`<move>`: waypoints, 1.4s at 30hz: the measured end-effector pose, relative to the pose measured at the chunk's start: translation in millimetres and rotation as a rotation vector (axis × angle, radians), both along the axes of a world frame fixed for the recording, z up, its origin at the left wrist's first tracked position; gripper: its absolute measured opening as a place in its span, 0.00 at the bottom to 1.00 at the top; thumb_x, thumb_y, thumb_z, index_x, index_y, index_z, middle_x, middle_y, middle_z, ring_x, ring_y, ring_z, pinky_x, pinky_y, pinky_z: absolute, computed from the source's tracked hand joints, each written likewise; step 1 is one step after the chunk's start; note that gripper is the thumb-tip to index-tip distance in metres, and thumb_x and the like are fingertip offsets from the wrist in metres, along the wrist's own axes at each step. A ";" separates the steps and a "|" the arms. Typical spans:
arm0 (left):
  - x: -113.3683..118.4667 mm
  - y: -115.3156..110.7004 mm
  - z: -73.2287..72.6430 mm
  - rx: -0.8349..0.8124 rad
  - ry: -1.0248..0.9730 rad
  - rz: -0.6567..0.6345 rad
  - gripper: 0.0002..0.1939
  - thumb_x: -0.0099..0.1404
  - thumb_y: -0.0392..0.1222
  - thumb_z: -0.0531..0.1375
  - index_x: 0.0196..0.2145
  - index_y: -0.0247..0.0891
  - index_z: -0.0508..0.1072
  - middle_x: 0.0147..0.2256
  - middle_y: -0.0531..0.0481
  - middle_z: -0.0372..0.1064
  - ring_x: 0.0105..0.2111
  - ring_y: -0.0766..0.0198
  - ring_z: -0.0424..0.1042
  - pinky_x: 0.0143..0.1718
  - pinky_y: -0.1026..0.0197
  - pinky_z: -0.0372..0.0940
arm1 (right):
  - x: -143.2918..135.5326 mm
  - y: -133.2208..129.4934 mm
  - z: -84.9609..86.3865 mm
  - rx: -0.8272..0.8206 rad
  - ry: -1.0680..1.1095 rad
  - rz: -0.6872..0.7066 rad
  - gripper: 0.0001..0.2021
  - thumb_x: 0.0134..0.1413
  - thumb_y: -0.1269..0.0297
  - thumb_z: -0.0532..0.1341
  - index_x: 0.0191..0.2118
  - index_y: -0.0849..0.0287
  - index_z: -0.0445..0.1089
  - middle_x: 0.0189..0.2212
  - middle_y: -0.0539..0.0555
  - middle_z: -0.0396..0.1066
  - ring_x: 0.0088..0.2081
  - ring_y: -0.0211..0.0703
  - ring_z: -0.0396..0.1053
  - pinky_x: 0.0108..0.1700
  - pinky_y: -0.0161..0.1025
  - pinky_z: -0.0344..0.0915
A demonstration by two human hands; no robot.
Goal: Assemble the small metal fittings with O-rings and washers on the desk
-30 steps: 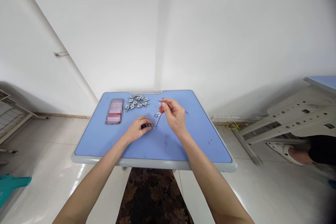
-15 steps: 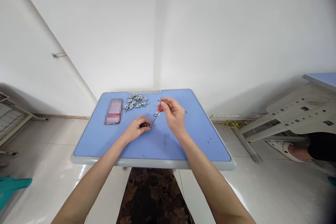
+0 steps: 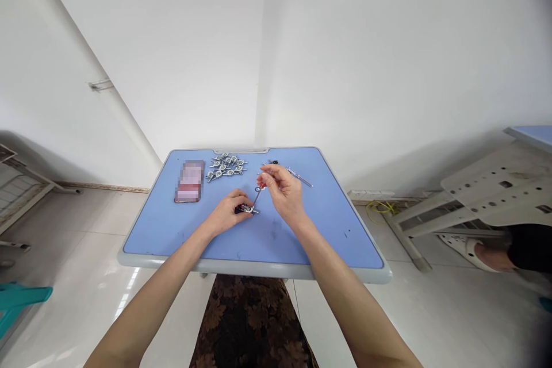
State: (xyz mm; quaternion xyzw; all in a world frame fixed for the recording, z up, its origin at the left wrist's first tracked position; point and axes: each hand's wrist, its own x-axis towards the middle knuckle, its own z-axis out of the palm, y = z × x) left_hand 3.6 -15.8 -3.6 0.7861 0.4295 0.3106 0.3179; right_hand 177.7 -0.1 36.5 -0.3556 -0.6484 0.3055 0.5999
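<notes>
One metal piece (image 3: 248,209), apparently mid-work, was pinched in the left hand (image 3: 227,211) on the worktop (image 3: 328,230), the right hand (image 3: 285,191) gripping a red-handled tool (image 3: 257,198) beside it, while a pile of similar pieces (image 3: 227,165), finished or waiting I couldn't tell, lay far left.

Two hands (image 3: 287,192), one screwdriver (image 3: 257,197) (and one phone (image 3: 190,181)).

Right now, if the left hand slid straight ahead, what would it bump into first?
The left hand would probably meet the metal screwdriver shaft slanting down from the right hand, though depth is unclear.
</notes>
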 end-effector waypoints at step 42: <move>2.1 3.1 -5.7 0.018 -0.035 -0.012 0.06 0.58 0.35 0.63 0.36 0.36 0.74 0.40 0.47 0.68 0.39 0.61 0.68 0.43 0.59 0.64 | 0.9 0.8 3.0 0.171 -0.201 0.179 0.12 0.65 0.63 0.49 0.47 0.56 0.67 0.29 0.51 0.69 0.31 0.37 0.67 0.37 0.39 0.68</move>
